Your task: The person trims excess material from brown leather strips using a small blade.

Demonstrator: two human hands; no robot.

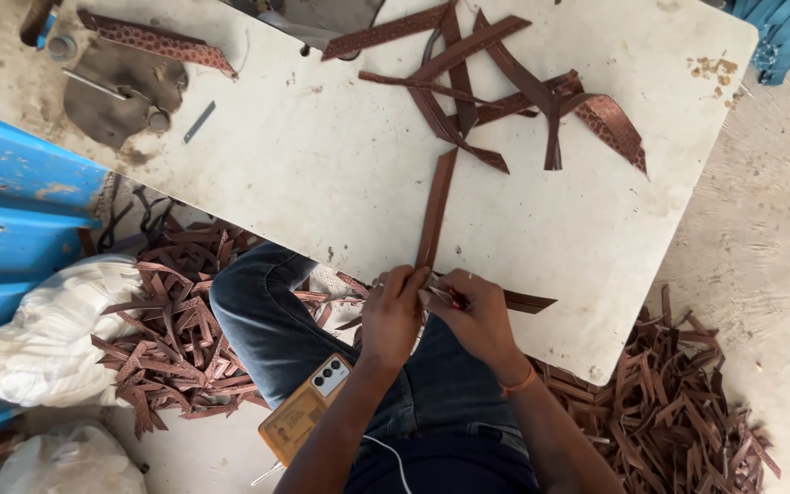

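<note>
Closest thing to a package here is a tan card-like packet point(296, 423) with a phone point(331, 375) lying on it, sitting on the thigh just below the left hand point(392, 316). Further left of that hand there's a white stuffed sack point(52, 338) on the floor.

Both hands are together at the near edge of the table point(322, 155). The left hand is pinched on the near end of a long brown strap point(435, 212). The right hand point(477, 316) is closed around something small with a red bit, maybe a cutter, hard to tell.

The strap lies flat, long axis running straight away from the hands toward a tangle of more brown straps point(505, 91) at the far side.

Table is a scuffed white board. Piles of brown offcuts point(176, 338) cover the concrete floor on both sides of the hands, and a blue metal wall point(11, 210) stands off to the left.
</note>
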